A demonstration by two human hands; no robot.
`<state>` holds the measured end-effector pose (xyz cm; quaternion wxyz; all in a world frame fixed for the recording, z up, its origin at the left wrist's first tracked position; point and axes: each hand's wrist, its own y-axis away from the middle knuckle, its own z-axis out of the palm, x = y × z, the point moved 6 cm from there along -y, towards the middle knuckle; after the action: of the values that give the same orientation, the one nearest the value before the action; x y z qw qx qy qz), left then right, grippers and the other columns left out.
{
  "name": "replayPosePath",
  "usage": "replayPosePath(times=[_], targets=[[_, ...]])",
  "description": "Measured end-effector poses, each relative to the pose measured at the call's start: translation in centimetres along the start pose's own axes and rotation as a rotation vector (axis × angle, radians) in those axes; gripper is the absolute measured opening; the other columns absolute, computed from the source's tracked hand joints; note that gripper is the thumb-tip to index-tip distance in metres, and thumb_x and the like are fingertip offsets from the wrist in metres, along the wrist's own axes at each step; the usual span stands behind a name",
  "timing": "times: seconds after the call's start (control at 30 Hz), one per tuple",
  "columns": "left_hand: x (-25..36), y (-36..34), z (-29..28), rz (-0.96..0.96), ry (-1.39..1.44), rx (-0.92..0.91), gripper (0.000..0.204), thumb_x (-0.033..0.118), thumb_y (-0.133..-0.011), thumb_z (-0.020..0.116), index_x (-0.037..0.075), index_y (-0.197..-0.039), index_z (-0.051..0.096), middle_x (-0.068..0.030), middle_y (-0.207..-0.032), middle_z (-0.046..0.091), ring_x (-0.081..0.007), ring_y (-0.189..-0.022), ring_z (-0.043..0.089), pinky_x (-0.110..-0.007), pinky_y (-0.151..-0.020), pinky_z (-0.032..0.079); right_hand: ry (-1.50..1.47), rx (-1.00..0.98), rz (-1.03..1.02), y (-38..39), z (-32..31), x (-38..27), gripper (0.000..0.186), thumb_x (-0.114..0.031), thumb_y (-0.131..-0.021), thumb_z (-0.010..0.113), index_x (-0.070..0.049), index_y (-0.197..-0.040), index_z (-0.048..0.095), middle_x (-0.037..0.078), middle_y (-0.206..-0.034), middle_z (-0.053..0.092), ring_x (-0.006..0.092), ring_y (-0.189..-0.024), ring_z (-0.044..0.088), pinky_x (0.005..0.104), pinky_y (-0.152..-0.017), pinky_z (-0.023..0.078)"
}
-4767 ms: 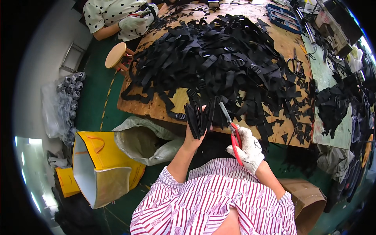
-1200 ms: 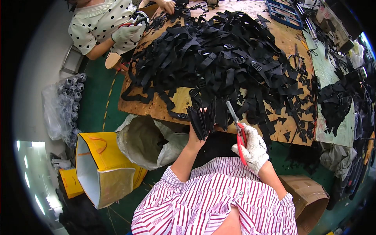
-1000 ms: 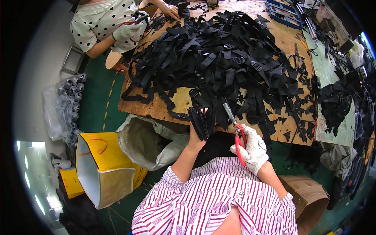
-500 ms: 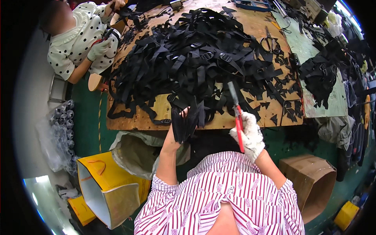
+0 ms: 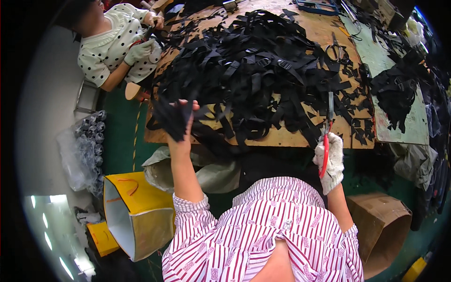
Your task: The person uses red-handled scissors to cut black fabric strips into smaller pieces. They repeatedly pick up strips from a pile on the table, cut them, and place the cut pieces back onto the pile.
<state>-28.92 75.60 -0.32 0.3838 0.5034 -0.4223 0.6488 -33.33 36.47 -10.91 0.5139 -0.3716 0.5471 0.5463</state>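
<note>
A bundle of black webbing straps [image 5: 173,120], smeared by motion, is gripped in my bare left hand [image 5: 186,117], near the table's front left edge. Some of the bundle trails to the right, over the edge. My right hand [image 5: 331,157], in a white work glove, is closed around red-handled scissors [image 5: 325,152]. Their blades point away from me over the front right of the table and look closed. Beyond both hands rises a big heap of black straps [image 5: 244,70], some with plastic buckles [image 5: 283,64].
Small black offcuts are strewn over the wooden table [image 5: 197,126], where another pair of scissors [image 5: 334,49] lies. At the left a co-worker in a dotted top [image 5: 120,42] holds a tool. Below stand a pale sack [image 5: 159,164], a yellow bag [image 5: 155,188] and a cardboard box [image 5: 376,211].
My left hand has swung left with the straps, while my right hand has moved right with the scissors. The whole scene has shifted slightly rightward in view.
</note>
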Motion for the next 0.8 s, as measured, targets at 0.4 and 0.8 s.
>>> replayPosePath(times=[0.4, 0.8], targets=[[14.5, -4.0, 0.9, 0.468, -0.416, -0.305, 0.038, 0.021, -0.091, 0.055, 0.002, -0.121, 0.043, -0.007, -0.099, 0.057, -0.0222, -0.097, 0.056, -0.042, -0.094, 0.042, 0.024, 0.012, 0.072, 0.9, -0.6, -0.7, 0.039, -0.006, -0.079, 0.061, -0.011, -0.111, 0.039, 0.0, -0.074, 0.049, 0.0062, -0.051, 0.046, 0.018, -0.043, 0.039], [18.7, -5.9, 10.0, 0.683, -0.171, -0.341, 0.022, 0.018, -0.091, 0.056, 0.0, -0.104, 0.058, -0.0086, -0.111, 0.06, -0.0121, -0.099, 0.054, -0.026, -0.091, 0.041, -0.071, 0.116, 0.061, 2.3, -2.9, -2.1, 0.036, -0.004, -0.078, 0.058, -0.004, -0.109, 0.04, 0.0, -0.074, 0.046, 0.0056, -0.053, 0.046, 0.0177, -0.043, 0.04]])
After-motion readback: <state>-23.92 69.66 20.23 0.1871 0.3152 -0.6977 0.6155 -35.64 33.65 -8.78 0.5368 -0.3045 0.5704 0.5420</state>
